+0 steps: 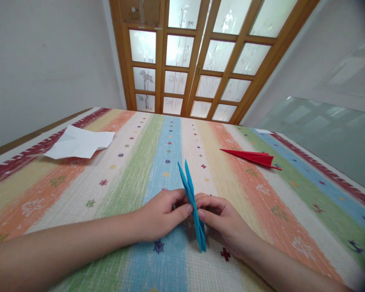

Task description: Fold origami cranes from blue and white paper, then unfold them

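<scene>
A folded blue paper [196, 221], narrow and pointed at its far end, stands on edge between my two hands, just above or on the tablecloth. Its far end splits into two tips. My left hand [166, 213] pinches it from the left, thumb on the near side and fingers behind. From the right, my right hand [220, 215] grips the same paper with thumb and bent fingers. Some of the fingertips are hidden behind the paper.
A red folded paper plane [252, 157] lies to the right on the striped tablecloth [134, 178]. At the far left is a creased white sheet [79, 142]. Beyond the table stand wooden glazed doors [190, 95], with a glass panel [322, 138] at the right.
</scene>
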Tool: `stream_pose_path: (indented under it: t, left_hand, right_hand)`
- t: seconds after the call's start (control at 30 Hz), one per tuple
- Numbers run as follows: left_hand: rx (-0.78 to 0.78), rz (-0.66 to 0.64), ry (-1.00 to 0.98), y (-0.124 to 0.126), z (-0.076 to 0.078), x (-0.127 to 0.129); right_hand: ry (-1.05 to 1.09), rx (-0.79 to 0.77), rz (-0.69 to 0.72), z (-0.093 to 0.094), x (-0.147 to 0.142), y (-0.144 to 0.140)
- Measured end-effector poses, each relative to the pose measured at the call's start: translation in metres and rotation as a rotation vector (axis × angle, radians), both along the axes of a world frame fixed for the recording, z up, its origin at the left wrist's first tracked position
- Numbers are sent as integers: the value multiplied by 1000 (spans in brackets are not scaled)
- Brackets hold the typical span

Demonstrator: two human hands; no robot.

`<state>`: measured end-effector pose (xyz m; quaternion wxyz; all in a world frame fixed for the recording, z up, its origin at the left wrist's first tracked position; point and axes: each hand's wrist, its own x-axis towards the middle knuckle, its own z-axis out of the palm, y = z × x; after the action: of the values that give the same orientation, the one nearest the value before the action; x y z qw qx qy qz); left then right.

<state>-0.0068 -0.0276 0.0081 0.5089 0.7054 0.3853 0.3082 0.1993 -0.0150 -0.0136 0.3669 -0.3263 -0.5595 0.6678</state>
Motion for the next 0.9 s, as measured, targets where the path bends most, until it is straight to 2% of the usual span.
stream_pose_path:
  t: [0.23,0.47,0.67,0.9]
  left_hand:
    - [63,203,3,1,0,1]
    - [19,303,-133,3,-6,1]
    - [-47,290,-219,6,-4,3]
    - [-126,242,-305,9,-7,3]
  right_hand:
    - [36,38,47,7,-1,-1]
    - [15,21,12,2,-1,-1]
    - [62,-119,-21,3,-6,-5]
    - [159,-148,11,7,-10,-9]
